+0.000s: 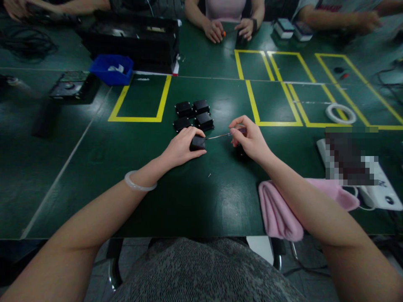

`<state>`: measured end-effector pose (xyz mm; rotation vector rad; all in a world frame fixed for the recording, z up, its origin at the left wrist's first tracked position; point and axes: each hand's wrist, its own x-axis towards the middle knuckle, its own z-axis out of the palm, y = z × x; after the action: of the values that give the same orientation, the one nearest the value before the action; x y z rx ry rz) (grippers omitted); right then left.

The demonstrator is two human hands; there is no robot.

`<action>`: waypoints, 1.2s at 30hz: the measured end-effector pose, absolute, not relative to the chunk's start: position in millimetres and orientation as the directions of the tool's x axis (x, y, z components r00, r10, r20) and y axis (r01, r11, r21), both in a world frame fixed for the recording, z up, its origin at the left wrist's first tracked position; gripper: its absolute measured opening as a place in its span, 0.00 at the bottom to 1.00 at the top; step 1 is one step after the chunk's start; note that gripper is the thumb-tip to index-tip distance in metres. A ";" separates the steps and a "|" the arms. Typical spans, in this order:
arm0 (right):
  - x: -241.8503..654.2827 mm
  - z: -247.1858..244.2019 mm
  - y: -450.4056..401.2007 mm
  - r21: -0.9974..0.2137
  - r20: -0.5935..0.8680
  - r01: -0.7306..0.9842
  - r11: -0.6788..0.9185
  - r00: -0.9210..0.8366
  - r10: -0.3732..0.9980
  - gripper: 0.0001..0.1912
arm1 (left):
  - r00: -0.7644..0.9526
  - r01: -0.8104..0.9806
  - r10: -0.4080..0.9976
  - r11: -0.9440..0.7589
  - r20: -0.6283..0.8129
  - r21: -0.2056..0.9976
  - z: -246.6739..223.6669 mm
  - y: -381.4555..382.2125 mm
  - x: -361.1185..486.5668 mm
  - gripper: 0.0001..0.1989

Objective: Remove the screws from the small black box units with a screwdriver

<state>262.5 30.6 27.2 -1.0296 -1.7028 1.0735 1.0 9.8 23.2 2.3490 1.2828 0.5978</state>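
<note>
1. Head view, the left hand (184,144): its fingers and thumb are curled around a black box (198,143), gripping it down at the table (176,201). The box lies in the opening between thumb and fingers, with its uncovered end facing the right hand. The palm and fingers cover much of it, so its long axis cannot be told.

2. Head view, the right hand (248,136): it is closed on a screwdriver (218,136), gripping it by the dark handle. The tool's long axis runs crosswise between the two hands. The thin metal shaft leaves the right hand toward the left, dipping slightly toward the wearer, and its tip end points at the box in the left hand. Whether the tip touches the box cannot be told.

3. Around the left hand: four similar black boxes (203,120) stand grouped in two rows just beyond its fingers. A white bangle (140,181) circles its wrist.

4. Around the right hand: a small dark piece (241,151), partly hidden, lies just beneath it. A folded pink cloth (278,212) lies on its wearer's side, against the forearm.

5. Between the hands, nearer the wearer: a tiny screw (209,175) lies on the table.
</note>
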 end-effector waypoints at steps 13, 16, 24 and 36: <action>262.5 27.0 30.3 -0.939 0.210 0.204 0.278 -0.301 0.930 0.06 | 0.487 0.685 0.855 -0.500 0.177 0.530 24.1 9.8 1.2 0.19; 262.6 27.3 30.3 -0.937 0.234 0.187 0.297 -0.297 0.926 0.08 | 0.488 0.683 0.854 -0.501 0.177 0.532 23.9 9.9 0.8 0.19; 262.7 26.3 31.1 -0.937 0.196 0.222 0.269 -0.302 0.933 0.09 | 0.491 0.681 0.850 -0.510 0.189 0.525 21.6 10.8 0.1 0.19; 262.3 24.4 31.8 -0.938 0.210 0.206 0.278 -0.298 0.931 0.14 | 0.483 0.691 0.859 -0.494 0.171 0.528 23.1 10.9 1.0 0.19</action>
<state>262.3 31.8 24.4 -1.0477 -1.7055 1.0819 1.0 10.9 23.1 2.3446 1.2941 0.5917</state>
